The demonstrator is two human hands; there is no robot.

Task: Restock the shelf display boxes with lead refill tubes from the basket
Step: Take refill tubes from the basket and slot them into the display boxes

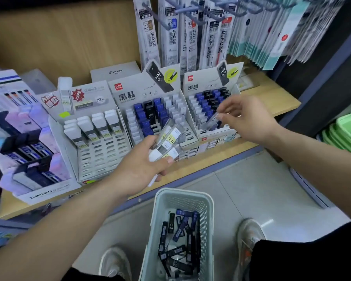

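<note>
My left hand [142,167] grips a bunch of clear lead refill tubes with white caps [168,138], held in front of the middle display box [150,110]. My right hand [249,118] pinches one clear tube [212,119] by its end over the right display box [211,106], which holds blue, black and white tubes. A third display box [93,128] on the left carries white-capped tubes in its upper rows, with open slots below. A pale basket [182,201] on the floor below contains several dark and blue tubes [178,240].
The boxes stand on a wooden shelf [272,102]. A Mono eraser display [26,149] sits at far left. Refill packs hang on hooks [182,33] above. Green baskets [346,132] are stacked at the right. My shoes [249,234] flank the basket.
</note>
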